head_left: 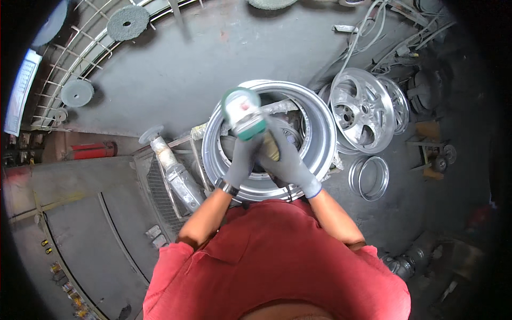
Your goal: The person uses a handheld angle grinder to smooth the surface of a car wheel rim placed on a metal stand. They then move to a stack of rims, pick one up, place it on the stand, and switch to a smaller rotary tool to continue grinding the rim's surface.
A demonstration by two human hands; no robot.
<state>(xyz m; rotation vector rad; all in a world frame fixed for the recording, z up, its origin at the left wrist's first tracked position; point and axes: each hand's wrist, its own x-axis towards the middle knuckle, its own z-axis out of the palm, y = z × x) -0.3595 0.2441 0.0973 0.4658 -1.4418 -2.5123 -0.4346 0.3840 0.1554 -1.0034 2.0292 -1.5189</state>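
Note:
Both my hands wear grey gloves and come together over a large silver wheel rim (322, 144) in front of my body. Between them they hold up a rounded green-and-white object (244, 113), blurred, whose exact kind I cannot make out. My left hand (244, 162), with a dark watch at the wrist, closes on its lower end. Close beside it, my right hand (290, 162) wraps around a yellowish part (271, 146) that seems to belong to the same object. Through the rim's opening, wrapped bars and a darker spoked part show beneath.
Left of the rim, a grey power tool (184, 186) with a round disc lies on a metal mesh stand (157, 184). Silver wheels (365, 109) lean at the right, with a smaller ring (369, 178) on the floor. Abrasive discs (128, 23) hang on a wire rack (80, 40); cables (368, 26) run behind.

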